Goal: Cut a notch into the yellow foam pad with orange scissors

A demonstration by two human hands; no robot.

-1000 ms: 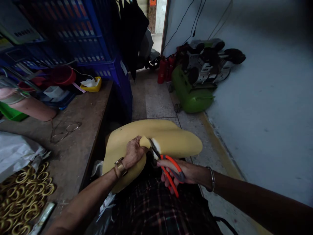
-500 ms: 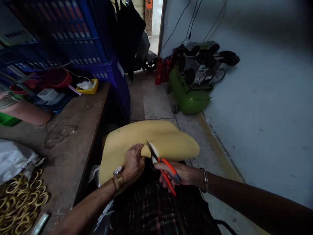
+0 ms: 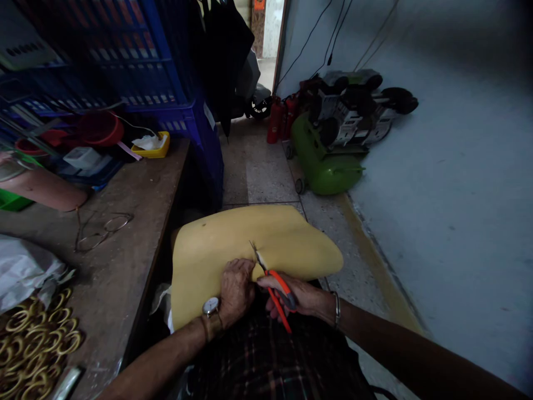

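A large yellow sheet [image 3: 212,239], soft-looking and curved at its ends, lies across my lap. My left hand [image 3: 238,286] grips the sheet's near edge beside a slit, its fingers closed on the material. In my right hand [image 3: 287,294] are scissors [image 3: 283,286] with orange and grey handles, fingers wrapped around them. Their dark blades lie in the slit and point away from me, toward the upper left. Part of the lower blade is hidden by the sheet. A watch sits on my left wrist and a metal bangle on my right.
To the left, a wooden table [image 3: 137,244] bears several golden rings [image 3: 37,339], a wire piece [image 3: 100,230] and a yellow tray [image 3: 152,150]. Blue crates [image 3: 166,83] stand behind. Ahead are a green air compressor [image 3: 333,166] and red fire extinguishers [image 3: 275,119]; a wall [image 3: 449,194] runs along the right.
My left hand has shifted slightly right and nearer to me, and the lifted edge flap is lower. The scissors' handles have moved a little left, toward the left hand. The view has turned slightly.
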